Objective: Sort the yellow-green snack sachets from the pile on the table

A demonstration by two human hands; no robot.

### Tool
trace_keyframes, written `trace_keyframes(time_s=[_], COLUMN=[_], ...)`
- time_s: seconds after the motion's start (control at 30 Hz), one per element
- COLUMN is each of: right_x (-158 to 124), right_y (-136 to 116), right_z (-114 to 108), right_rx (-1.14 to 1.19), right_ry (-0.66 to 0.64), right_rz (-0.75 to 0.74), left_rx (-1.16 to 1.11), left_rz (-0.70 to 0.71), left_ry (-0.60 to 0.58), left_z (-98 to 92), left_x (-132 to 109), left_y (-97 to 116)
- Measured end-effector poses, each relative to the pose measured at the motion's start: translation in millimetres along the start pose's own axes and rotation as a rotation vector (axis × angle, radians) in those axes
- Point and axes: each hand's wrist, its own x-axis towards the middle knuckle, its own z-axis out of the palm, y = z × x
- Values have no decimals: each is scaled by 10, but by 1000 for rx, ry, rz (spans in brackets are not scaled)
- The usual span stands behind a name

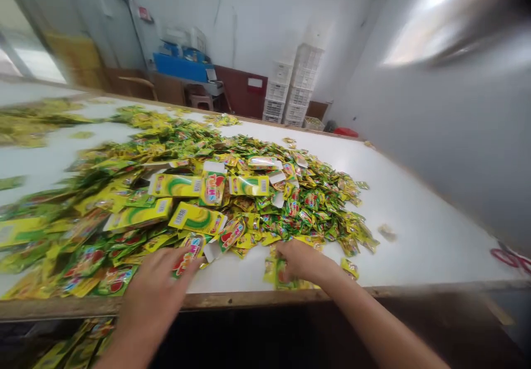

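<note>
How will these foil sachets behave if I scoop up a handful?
The foil sachets look light and floppy, since they lie bent in a loose heap. Their glossy film will probably slide easily, so a handful may slip apart.

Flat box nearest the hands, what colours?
Box: yellow with a green swirl, best in the head view.

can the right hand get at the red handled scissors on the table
Probably yes: the right hand has only bare white tabletop between it and the red-handled scissors, apart from a loose yellow sachet, though it is a long stretch sideways.
</note>
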Motion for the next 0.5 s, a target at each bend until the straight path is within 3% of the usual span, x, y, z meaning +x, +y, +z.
trace_keyframes(time_s=[0.1,0.17,0.27,0.4,0.5], right_x=[-31,-89,-195,-321,-349], right_y=[-48,-41,33,139,126], right_z=[71,109,160,180,143], right_rx=[-27,-6,74,219,304], right_ry=[72,105,126,131,150], right_rz=[1,-4,20,5,-29], left_rx=[393,458,180,-359,-567], left_rz=[34,7,-54,-288,-298], left_ry=[-101,-82,-42,-39,-164], left_z=[285,452,496,255,149], left_x=[164,204,198,256,311], left_y=[261,406,453,379,425])
